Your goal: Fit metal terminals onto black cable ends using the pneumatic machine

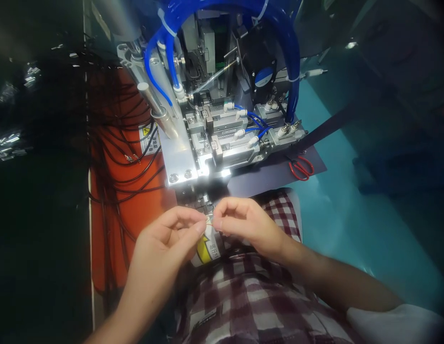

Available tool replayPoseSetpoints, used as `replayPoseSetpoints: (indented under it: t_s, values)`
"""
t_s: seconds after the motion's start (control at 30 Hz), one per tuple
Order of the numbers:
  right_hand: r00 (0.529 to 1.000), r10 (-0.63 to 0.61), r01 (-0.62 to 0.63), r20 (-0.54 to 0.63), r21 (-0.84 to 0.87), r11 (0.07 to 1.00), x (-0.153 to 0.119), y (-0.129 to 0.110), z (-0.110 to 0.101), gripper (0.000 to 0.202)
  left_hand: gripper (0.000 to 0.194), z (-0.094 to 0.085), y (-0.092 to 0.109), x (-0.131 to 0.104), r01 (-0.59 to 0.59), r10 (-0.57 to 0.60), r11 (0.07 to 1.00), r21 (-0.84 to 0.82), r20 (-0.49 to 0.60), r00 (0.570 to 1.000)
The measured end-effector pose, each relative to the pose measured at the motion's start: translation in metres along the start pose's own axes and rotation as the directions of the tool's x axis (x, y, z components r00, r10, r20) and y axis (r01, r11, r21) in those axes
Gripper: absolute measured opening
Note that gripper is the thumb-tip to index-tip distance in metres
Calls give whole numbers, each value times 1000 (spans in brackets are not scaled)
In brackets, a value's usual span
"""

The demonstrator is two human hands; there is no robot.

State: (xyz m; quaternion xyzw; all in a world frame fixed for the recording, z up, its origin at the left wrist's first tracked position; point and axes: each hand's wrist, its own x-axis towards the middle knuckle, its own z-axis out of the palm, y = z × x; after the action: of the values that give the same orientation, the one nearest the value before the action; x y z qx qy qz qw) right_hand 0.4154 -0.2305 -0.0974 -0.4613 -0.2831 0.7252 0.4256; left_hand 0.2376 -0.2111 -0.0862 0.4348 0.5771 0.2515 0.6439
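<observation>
My left hand (168, 236) is closed in a pinch, thumb against forefinger, at the front of the machine (225, 138). Facing it, my right hand (248, 224) pinches too, its fingertips almost touching the left ones. Between the two sets of fingertips shows a short piece of thin, light-coloured wire (209, 223); both hands grip it. Most of the wire is hidden by the fingers. Just beneath the hands is a white and yellow label (207, 246). Behind them, a small metal fixture (206, 198) sits under a bright light.
Many black cables (114, 177) lie over an orange-red surface (150, 191) at left. Red-handled snips (301, 168) rest on a dark sheet at right, above a teal surface (325, 200). Blue air hoses (293, 52) arch over the machine. A checkered apron (239, 291) covers my lap.
</observation>
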Motion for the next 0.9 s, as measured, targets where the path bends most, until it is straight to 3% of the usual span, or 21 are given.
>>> replayPoseSetpoints:
  t_s: [0.13, 0.27, 0.33, 0.4, 0.47, 0.57, 0.63, 0.7, 0.8, 0.9]
  values:
    - [986, -154, 141, -62, -170, 975, -4, 1, 3, 16, 33, -1, -1, 1, 22, -24, 999, 43, 48, 999]
    - [916, -394, 337, -75, -387, 858, -6, 6, 6, 12, 33, -1, -2, 0, 32, -35, 995, 95, 34, 999]
    - [940, -329, 286, -85, -324, 902, -5, 9, 7, 11, 31, -1, -2, -1, 19, -21, 994, 108, 15, 1000]
    - [981, -179, 158, -80, -222, 962, -4, 8, 5, 12, 29, -2, -2, -2, 18, -19, 994, 109, 10, 1000]
    - [990, -115, 96, -76, -221, 971, -4, 5, 2, 13, 29, -2, -1, -2, 35, -37, 994, 105, 18, 999]
    - [953, -289, 233, -91, -389, 891, -6, 1, -2, 9, 31, -2, 1, -1, 57, -59, 993, 102, 16, 998]
    - [898, -437, 354, -53, -501, 790, -7, 0, -3, 5, 33, -2, 1, 0, 55, -57, 993, 106, 19, 998]
    - [866, -499, 415, 1, -557, 719, -8, 1, -3, 2, 35, -1, 1, 1, 51, -55, 992, 113, 28, 998]
    - [879, -475, 419, 43, -546, 725, -6, 1, -3, 6, 34, -1, 0, 1, 53, -58, 990, 128, 41, 997]
    - [954, -297, 285, 37, -410, 867, -3, -3, -5, 9, 34, -1, -1, 0, 50, -58, 989, 140, 50, 997]
